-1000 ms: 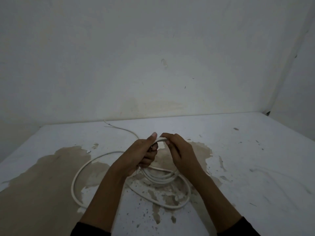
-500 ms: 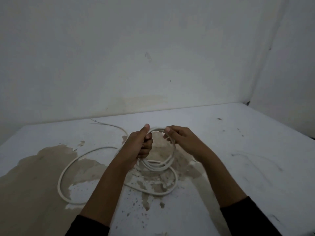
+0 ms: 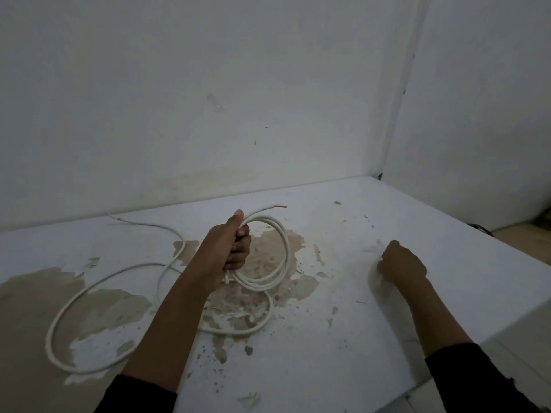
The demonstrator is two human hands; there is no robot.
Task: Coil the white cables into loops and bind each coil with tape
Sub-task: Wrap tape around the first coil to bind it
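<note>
At frame centre the left hand point(image 3: 229, 253) grips the coil point(image 3: 275, 254), loops hanging right of its fist; loose cable point(image 3: 89, 296) trails lower left across the table point(image 3: 372, 338). The right hand point(image 3: 401, 263), a closed fist, rests on the table well right of the coil; whether it holds anything, I cannot tell.

Dim white walls point(image 3: 238, 84) meet a stained, peeling table point(image 3: 343, 338).

White cable point(image 3: 277, 257) is wound into several upright loops, red core exposed at its free end; the uncoiled remainder is spread in wide curves on the surface.
</note>
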